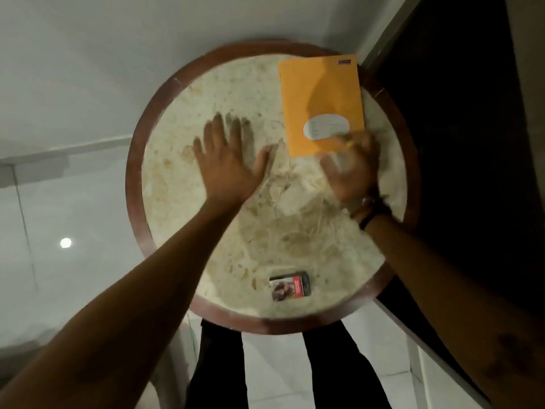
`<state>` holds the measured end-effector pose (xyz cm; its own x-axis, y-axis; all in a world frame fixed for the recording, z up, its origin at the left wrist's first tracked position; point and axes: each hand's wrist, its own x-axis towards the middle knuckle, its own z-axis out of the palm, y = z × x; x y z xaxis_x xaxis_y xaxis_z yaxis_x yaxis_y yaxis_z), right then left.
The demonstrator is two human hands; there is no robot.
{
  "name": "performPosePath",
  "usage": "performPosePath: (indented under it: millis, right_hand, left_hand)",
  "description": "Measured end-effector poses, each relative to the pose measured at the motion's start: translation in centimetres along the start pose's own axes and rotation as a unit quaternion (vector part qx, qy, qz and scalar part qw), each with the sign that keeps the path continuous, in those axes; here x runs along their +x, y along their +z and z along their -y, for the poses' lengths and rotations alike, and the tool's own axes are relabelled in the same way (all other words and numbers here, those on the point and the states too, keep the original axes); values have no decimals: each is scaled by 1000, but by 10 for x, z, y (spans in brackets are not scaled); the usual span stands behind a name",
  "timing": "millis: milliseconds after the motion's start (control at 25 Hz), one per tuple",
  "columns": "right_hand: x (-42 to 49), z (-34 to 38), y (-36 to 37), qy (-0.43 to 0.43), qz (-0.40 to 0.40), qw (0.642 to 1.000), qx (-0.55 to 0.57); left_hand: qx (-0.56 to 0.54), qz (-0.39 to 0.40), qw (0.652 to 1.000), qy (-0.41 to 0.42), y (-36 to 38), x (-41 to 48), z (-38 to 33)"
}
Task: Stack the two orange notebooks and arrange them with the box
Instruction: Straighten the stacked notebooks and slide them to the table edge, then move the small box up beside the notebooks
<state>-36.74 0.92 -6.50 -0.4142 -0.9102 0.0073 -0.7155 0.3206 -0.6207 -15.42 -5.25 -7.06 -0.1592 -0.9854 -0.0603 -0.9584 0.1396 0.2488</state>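
Note:
An orange notebook point(320, 93) with a white oval label lies at the far right of the round table point(134, 178); only one orange cover shows, and whether a second lies beneath it I cannot tell. My right hand point(351, 169), blurred, is at the notebook's near edge, its fingers touching the near right corner. My left hand point(227, 160) is spread flat with fingers apart over the table's middle, just left of the notebook, holding nothing. A small box point(290, 286) with a red and dark printed face lies near the table's front edge.
The table has a pale marbled top and a dark red-brown rim. A dark door or panel point(460, 143) stands close on the right. White tiled floor point(271, 364) and my dark trouser legs show below the table.

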Motion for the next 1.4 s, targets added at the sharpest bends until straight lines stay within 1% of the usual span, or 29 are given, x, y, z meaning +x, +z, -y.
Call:
performPosePath:
  millis: [40, 80, 120, 160, 200, 240, 320, 440, 520, 600, 680, 760, 800, 920, 1080, 1200, 1400]
  right_hand:
    - [-37, 5, 0, -45, 81, 996, -13]
    - [-74, 7, -1, -89, 171, 980, -46]
    - [-111, 7, -2, -129, 244, 957, -91]
    - [-143, 3, -4, -150, 293, 936, -126]
    - [-169, -1, -6, -147, 316, 926, -145]
    - [-188, -7, -7, -134, 315, 927, -155]
    - [-204, -11, -2, -128, 290, 932, -175]
    - [-201, -7, 8, -130, 259, 937, -195]
    - [-195, 1, 13, -102, 220, 954, -178]
    - [-179, 19, 19, -45, 148, 979, -131]
    - [-145, 46, 32, 33, 78, 994, -70]
    - [-98, 77, 55, 97, 10, 995, -5]
    - [-72, 94, 69, 126, -10, 992, 20]
    - [6, 133, 112, 199, -30, 978, 46]
    - [77, 144, 146, 265, -23, 964, -15]
    - [95, 140, 156, 266, -27, 962, -57]
    - [97, 143, 159, 255, -16, 962, -92]
  left_hand:
    - [25, 51, 998, 3, 2, -18, 29]
    - [39, 95, 995, -7, 4, -34, 55]
    - [45, 124, 991, -21, 6, -49, 76]
    - [44, 139, 989, -32, 9, -60, 91]
    - [42, 149, 987, -34, 13, -69, 100]
    - [40, 154, 987, -28, 16, -74, 105]
    - [37, 154, 987, -21, 22, -76, 110]
    - [33, 144, 989, -15, 24, -77, 113]
    - [28, 134, 991, -9, 24, -79, 114]
    - [17, 125, 992, -7, 25, -79, 115]
    - [17, 122, 992, -10, 26, -78, 115]
    - [14, 119, 993, -13, 28, -78, 116]
    - [9, 116, 993, -13, 29, -77, 116]
    - [7, 104, 994, -11, 33, -77, 118]
    - [24, 96, 995, -9, 38, -79, 120]
    - [33, 98, 995, -4, 38, -79, 121]
    - [41, 92, 995, -3, 39, -78, 122]
